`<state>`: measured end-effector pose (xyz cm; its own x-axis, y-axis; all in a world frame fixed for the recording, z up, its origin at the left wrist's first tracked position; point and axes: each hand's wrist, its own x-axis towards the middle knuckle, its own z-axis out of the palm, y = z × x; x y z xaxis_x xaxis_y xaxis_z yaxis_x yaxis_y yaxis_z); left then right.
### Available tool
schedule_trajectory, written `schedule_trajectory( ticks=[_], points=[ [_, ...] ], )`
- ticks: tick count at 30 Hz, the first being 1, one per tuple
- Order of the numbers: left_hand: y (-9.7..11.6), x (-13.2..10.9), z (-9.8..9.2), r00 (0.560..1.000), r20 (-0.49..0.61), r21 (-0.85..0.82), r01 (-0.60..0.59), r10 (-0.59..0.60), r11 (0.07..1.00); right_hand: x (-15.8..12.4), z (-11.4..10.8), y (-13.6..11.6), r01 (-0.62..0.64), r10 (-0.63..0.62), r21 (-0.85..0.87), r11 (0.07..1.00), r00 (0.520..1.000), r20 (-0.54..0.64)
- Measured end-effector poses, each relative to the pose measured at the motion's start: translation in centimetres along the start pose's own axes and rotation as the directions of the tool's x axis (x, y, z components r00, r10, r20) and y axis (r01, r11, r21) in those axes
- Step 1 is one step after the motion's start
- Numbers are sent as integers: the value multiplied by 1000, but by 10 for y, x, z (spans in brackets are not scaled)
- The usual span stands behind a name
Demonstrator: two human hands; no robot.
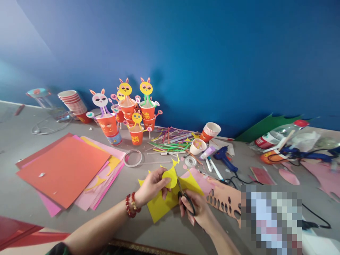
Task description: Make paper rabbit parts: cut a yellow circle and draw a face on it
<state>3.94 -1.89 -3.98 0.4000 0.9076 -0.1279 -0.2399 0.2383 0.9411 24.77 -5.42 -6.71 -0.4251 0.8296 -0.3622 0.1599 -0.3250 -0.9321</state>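
Observation:
My left hand (153, 185), with a red bead bracelet at the wrist, pinches a sheet of yellow paper (162, 207) by a rounded piece partly cut out of it. My right hand (195, 209) grips black-handled scissors (182, 193), whose blades point up into the yellow paper beside that rounded piece. Both hands hover just above the grey table (21, 148), near its front edge.
A stack of orange, pink and yellow paper sheets (66, 170) lies at the left. Orange cup bunny figures (127, 113) stand at the back, with stacked cups (74, 102), coloured straws (170, 141), a tape ring (132, 158), a blue glue gun (224, 157) and a plastic bottle (278, 136).

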Motion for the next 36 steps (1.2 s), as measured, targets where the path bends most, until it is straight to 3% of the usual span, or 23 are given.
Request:
schedule_trajectory(
  ticks=[21, 36],
  points=[
    [-2, -1, -3, 1000, 18, 7, -17, 17, 1000, -2, -7, 4, 15, -15, -28, 999, 1000, -4],
    [3, -1, -4, 1000, 27, 0, -11, 11, 1000, -9, -12, -7, 2, -1, -82, 997, 1000, 15]
  ],
)
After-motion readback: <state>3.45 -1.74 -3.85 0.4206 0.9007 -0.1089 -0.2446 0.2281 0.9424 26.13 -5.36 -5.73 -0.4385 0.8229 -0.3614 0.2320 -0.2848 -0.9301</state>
